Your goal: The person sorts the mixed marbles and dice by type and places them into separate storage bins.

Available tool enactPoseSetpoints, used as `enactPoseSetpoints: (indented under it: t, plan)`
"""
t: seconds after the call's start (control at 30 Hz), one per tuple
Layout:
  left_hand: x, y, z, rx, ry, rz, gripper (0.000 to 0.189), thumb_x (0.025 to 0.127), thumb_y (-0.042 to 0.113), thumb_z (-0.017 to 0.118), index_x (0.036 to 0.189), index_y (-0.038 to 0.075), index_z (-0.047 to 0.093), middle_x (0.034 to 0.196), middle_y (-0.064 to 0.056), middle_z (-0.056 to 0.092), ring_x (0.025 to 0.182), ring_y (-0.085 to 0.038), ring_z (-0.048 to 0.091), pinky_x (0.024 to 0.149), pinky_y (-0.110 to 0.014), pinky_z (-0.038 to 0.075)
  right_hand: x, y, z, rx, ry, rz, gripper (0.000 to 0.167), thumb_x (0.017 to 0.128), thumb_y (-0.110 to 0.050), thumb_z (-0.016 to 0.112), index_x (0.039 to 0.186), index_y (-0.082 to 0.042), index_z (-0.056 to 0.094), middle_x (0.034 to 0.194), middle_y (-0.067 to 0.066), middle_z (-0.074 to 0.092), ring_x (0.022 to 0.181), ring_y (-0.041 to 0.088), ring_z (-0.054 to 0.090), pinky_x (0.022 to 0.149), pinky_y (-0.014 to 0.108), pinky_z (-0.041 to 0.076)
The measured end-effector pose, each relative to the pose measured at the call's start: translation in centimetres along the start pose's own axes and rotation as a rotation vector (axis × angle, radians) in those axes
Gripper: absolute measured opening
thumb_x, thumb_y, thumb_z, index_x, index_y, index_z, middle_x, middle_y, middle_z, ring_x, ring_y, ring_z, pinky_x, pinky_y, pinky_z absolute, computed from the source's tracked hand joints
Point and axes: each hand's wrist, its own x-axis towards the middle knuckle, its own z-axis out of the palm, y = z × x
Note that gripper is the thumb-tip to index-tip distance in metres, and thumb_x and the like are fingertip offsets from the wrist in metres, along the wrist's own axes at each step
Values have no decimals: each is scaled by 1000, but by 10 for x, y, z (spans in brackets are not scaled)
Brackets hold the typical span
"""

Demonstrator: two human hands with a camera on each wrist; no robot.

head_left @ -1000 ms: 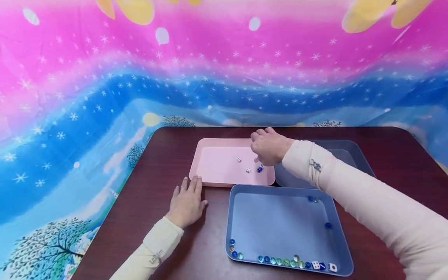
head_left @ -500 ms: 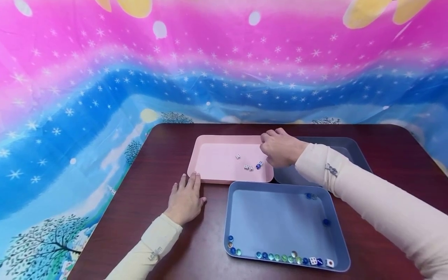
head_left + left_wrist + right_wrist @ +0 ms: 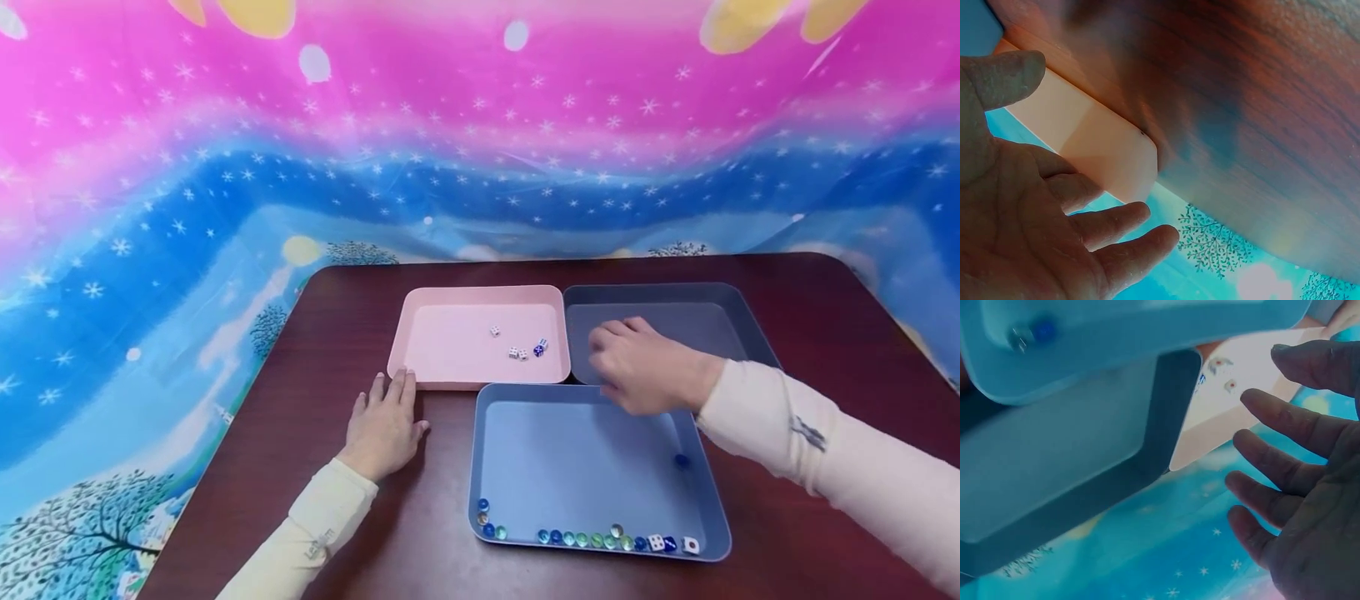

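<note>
My right hand (image 3: pixel 648 367) hovers above the dark grey tray (image 3: pixel 693 321) and the far edge of the blue tray (image 3: pixel 555 450). In the right wrist view its fingers (image 3: pixel 1272 456) are spread and loosely bent, holding nothing. To its left, the pink tray (image 3: pixel 450 337) carries a lone white die (image 3: pixel 495 331), two white dice (image 3: pixel 517 354) side by side, and a blue die (image 3: pixel 538 350) with another small die against it. My left hand (image 3: pixel 381 433) lies palm down on the table, straight fingers at the pink tray's near left corner.
Inside the blue tray, several glass marbles (image 3: pixel 583 539) line the near wall, with a white die (image 3: pixel 656 542) and another white die (image 3: pixel 691 545) at their right. One dark blue marble (image 3: pixel 681 460) sits by the right wall. The trays stand edge to edge on a brown table (image 3: pixel 450 475).
My right hand has let go of a white die beside another in the pink tray, then moved right and nearer me. The left hand stays by the tray corner. The head view has shifted slightly.
</note>
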Motion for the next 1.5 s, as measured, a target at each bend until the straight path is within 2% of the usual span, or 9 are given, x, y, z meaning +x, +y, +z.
enactPoseSetpoints:
  t: [0.13, 0.33, 0.5, 0.63, 0.73, 0.97, 1.2, 1.37, 1.5]
  plan:
    - [-2, -3, 1, 6, 9, -2, 74, 91, 38, 60, 148, 1, 30, 153, -17, 36, 139, -44, 35, 106, -62, 36, -30, -7, 7, 13, 5, -2, 14, 75, -22, 76, 78, -12, 68, 109, 13, 63, 108, 33, 57, 87, 57, 45]
    - [-4, -9, 1, 13, 7, -16, 76, 91, 38, 60, 148, 0, 28, 153, -18, 36, 139, -45, 34, 106, -63, 36, -73, -17, 29, 89, 21, -21, 18, 71, -25, 80, 72, -18, 63, 104, 5, 61, 104, 28, 56, 84, 54, 43]
    - [-5, -11, 0, 25, 10, -23, 76, 91, 38, 59, 148, -1, 27, 153, -19, 36, 138, -46, 35, 105, -63, 36, -92, -27, 49, 143, -59, -65, 18, 67, -30, 82, 68, -23, 65, 100, -1, 59, 101, 24, 54, 83, 53, 43]
    - [-4, -11, 0, 25, 10, -24, 77, 90, 38, 59, 148, -1, 27, 152, -20, 36, 138, -46, 35, 105, -63, 36, -96, -31, 60, 149, -142, -64, 18, 65, -34, 83, 66, -25, 68, 95, -4, 59, 94, 20, 52, 80, 49, 43]
    - [-3, -10, 1, 24, 12, -20, 77, 90, 38, 60, 148, -2, 27, 152, -20, 36, 138, -46, 36, 105, -63, 37, -98, -32, 66, 113, -147, -66, 19, 63, -36, 84, 66, -25, 69, 91, -4, 58, 91, 19, 51, 79, 47, 43]
    - [-1, -6, 2, 21, 6, -17, 77, 90, 38, 59, 148, -1, 27, 152, -20, 36, 139, -46, 35, 106, -63, 36, -101, -35, 73, 10, -89, -94, 20, 61, -33, 85, 64, -21, 68, 88, -1, 57, 89, 20, 50, 80, 46, 45]
    - [1, -1, 1, 24, 3, -5, 76, 91, 37, 59, 148, -2, 27, 152, -20, 36, 139, -46, 34, 106, -63, 36, -107, -35, 78, -7, -5, -108, 12, 65, -15, 77, 59, -19, 66, 91, 4, 57, 95, 26, 53, 80, 47, 45]
    - [2, 1, 1, 26, -1, -5, 77, 90, 37, 59, 148, -2, 27, 152, -20, 36, 139, -46, 34, 106, -63, 36, -109, -36, 80, -6, -28, -98, 6, 64, -13, 75, 66, -14, 69, 99, 7, 59, 104, 31, 54, 84, 50, 45]
    - [3, 4, 2, 28, -12, 2, 76, 91, 37, 59, 148, -2, 27, 152, -20, 37, 139, -46, 34, 106, -63, 36, -111, -33, 80, -6, -7, -92, 6, 66, -12, 73, 70, -10, 70, 98, 7, 58, 100, 28, 54, 83, 49, 46]
